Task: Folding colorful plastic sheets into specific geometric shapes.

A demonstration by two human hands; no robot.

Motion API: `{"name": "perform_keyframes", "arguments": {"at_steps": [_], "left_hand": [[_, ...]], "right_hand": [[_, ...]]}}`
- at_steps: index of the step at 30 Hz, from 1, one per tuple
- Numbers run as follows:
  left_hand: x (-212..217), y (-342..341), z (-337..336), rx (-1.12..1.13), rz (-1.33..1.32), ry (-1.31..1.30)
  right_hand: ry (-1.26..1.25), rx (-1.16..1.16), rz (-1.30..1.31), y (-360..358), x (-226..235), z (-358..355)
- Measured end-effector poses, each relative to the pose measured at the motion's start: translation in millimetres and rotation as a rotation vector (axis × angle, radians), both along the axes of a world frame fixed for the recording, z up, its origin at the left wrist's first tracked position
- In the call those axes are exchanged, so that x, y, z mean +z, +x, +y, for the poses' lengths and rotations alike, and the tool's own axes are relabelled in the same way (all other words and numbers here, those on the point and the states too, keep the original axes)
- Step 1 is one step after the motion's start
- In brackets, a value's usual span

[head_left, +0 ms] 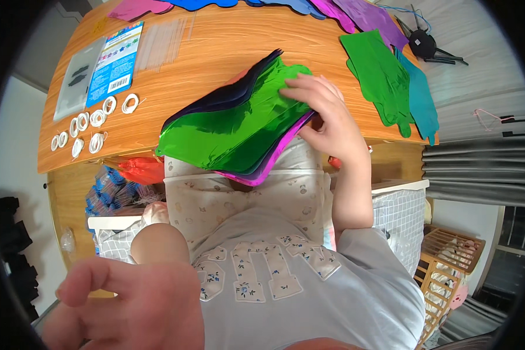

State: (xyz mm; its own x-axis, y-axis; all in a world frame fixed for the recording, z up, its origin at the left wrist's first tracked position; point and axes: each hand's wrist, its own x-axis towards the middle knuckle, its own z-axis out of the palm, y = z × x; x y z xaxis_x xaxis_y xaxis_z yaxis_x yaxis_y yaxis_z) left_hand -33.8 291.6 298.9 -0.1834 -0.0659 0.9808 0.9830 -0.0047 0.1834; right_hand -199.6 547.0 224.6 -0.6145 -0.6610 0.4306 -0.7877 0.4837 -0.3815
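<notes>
My right hand (326, 114) grips the right end of a stack of flat foil balloons (233, 125), fingers over the top and thumb at the lower side. Bright green foil lies uppermost, with dark navy, dark green and magenta edges fanned out around it. The stack overhangs the table's near edge, above my lap. Close to the camera at the lower left, my left hand (128, 303) is raised away from the stack. Its fingers are bent and apart, and nothing shows in them.
Green foil balloons (379, 81) lie at the table's right, overlapping a teal one (417, 96). Several white ribbon rolls (97, 118), a blue printed card (115, 61) and clear sticks (160, 44) lie left. A black stand (423, 44) sits far right. Open drawers flank my lap.
</notes>
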Motion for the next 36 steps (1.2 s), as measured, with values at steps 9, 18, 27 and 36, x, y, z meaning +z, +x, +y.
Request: {"name": "perform_keyframes", "arguments": {"at_steps": [9,18,27,36], "left_hand": [[-4.5,-1.8,7.2,0.564,0.084,0.452],[1.9,5.8,-34.6,0.757,0.185,-0.508],[-18.3,-48.3,-32.1,0.748,-0.471,-0.457],[-60.8,-173.3,-104.1,0.487,-0.939,-1.059]], "right_hand": [[0.026,-0.091,0.074,15.7,-10.7,5.6],[0.004,-0.269,0.124,43.1,-9.3,-7.1],[-0.056,-0.128,-0.068,32.8,0.5,32.1],[-0.093,-0.162,-0.172,-12.2,3.4,64.4]]}}
